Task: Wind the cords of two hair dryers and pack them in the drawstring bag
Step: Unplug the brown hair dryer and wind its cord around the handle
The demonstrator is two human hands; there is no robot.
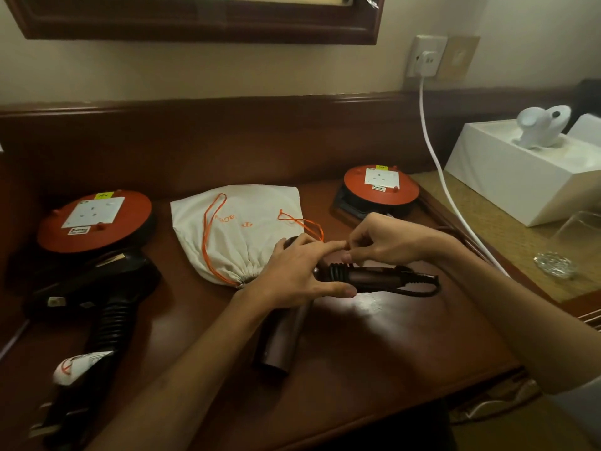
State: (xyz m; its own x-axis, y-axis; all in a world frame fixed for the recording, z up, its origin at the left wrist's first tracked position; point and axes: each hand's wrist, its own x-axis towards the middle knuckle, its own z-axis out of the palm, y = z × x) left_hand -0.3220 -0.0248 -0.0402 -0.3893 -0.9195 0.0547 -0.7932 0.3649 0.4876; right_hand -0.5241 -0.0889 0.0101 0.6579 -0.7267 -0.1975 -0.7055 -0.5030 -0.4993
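A brown hair dryer (279,336) lies mid-desk, its handle (374,276) pointing right with black cord (338,271) coiled around it. My left hand (292,275) rests over the dryer's head and grips it. My right hand (380,240) pinches the cord just above the handle. A cream drawstring bag (240,226) with orange strings lies flat behind my hands, its gathered mouth toward me. A second, black hair dryer (110,288) lies at the left, its cord wound on the handle, with a white tag (78,364) on it.
Two orange cable reels with white sockets sit on the desk, one at the left (94,221), one at the back right (382,187). A white cable (435,151) runs from a wall plug (427,60). A white box (520,170) and a glass ashtray (554,265) stand on the right.
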